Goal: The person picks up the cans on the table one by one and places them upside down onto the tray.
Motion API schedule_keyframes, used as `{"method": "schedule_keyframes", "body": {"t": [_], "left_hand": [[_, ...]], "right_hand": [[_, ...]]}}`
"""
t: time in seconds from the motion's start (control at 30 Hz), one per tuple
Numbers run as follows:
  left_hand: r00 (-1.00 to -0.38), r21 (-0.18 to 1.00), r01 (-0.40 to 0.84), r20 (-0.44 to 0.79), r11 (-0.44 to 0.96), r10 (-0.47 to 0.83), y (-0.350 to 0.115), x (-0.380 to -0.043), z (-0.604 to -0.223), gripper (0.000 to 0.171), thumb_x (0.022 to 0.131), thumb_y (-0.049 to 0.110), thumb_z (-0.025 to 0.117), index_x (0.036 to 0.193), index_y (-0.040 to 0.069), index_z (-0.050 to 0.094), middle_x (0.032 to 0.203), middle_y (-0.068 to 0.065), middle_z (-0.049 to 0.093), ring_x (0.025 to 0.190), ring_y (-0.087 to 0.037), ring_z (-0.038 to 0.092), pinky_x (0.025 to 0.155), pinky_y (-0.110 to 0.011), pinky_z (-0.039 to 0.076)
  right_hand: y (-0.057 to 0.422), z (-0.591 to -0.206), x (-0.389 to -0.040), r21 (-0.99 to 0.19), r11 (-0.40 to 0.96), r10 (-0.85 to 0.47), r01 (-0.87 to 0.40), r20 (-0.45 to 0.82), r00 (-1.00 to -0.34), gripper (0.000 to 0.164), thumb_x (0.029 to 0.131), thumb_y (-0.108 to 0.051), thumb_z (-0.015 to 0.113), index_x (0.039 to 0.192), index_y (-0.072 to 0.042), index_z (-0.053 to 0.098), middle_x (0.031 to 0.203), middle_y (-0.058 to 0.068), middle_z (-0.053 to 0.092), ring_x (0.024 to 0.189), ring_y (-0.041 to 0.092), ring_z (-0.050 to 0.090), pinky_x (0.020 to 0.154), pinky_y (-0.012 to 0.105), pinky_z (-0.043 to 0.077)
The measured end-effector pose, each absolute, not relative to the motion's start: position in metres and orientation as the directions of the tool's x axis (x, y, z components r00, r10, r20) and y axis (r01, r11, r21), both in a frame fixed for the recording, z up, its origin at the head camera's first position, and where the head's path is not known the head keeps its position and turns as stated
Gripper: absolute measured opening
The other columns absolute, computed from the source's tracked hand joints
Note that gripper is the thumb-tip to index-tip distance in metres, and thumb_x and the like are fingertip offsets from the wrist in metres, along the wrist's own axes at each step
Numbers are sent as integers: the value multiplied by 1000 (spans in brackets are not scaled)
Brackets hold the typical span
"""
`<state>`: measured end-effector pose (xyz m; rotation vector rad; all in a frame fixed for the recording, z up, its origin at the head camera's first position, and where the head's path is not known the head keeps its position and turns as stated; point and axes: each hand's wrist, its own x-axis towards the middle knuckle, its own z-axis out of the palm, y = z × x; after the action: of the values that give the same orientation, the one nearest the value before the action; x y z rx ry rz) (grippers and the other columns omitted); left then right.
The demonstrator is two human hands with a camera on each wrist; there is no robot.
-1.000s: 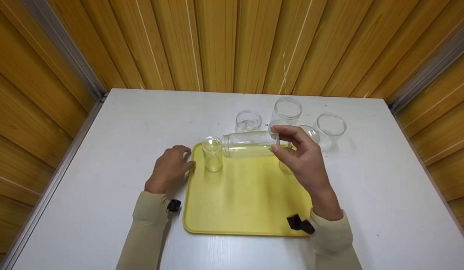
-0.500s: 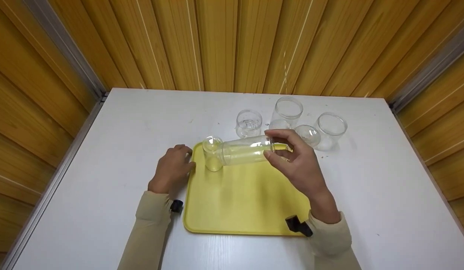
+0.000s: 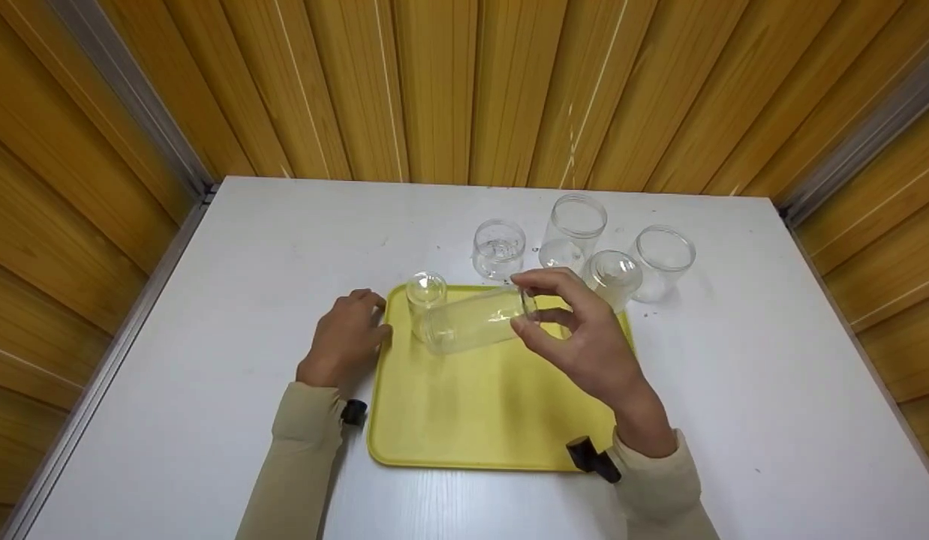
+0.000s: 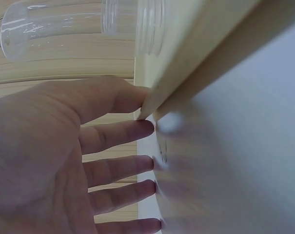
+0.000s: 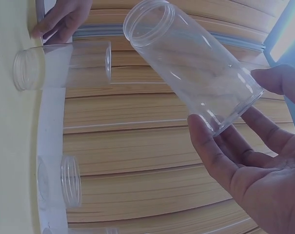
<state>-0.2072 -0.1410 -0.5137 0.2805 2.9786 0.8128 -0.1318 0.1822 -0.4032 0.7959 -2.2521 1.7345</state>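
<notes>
My right hand (image 3: 577, 337) grips a clear plastic jar (image 3: 472, 322) by its base end, thumb on one side and fingers on the other. The jar has no lid and is held above the yellow tray (image 3: 494, 412), its threaded mouth (image 5: 149, 22) tilted down and left. Behind that mouth, a similar jar (image 3: 427, 289) stands upside down at the tray's back left. My left hand (image 3: 343, 334) rests beside the tray's left edge. In the left wrist view, its thumb touches the tray rim (image 4: 201, 48) while the straight fingers (image 4: 120, 163) reach down to the table.
Another upturned jar (image 3: 614, 274) stands at the tray's back right, partly hidden by my right hand. Behind the tray on the white table (image 3: 209, 360) are a short open jar (image 3: 498, 255), a taller one (image 3: 577, 221) and a wide one (image 3: 663, 262). Wooden-look panels (image 3: 434, 90) surround the table.
My right hand has moved left and toward me with the jar, whose mouth has tilted further down. The upturned back-right jar shows more. My left hand has barely moved.
</notes>
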Motion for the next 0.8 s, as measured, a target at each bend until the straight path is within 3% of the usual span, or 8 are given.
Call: {"method": "schedule_keyframes", "body": {"t": [0.13,0.43,0.8], "left_hand": [[-982,506,167,11,846,187,-141,-207,-514,38,94,16,66,126,-5,70,140,-22,62,127,-45,57,102,-60,49],[-983,507,164,11,847,183,-141,-207,-514,38,94,15,67,126,-5,70,141,-22,62,127,-45,57,102,-60,49],[-982,492,173,20,853,188,-140,-206,-514,37,94,14,66,126,-5,70,141,-23,62,127,-46,58,103,-60,49]], "right_hand": [[179,-404,-131,-819,181,-329,-544,471,-819,45,91,6,79,134,-1,67,133,14,64,121,29,60,90,39,61],[172,-405,-127,-754,279,-386,-595,479,-788,47,89,3,81,133,-5,68,132,2,65,122,22,62,89,38,61],[165,-405,-122,-658,395,-474,-642,452,-755,45,91,-5,82,133,-9,68,135,0,64,122,19,63,87,35,60]]}}
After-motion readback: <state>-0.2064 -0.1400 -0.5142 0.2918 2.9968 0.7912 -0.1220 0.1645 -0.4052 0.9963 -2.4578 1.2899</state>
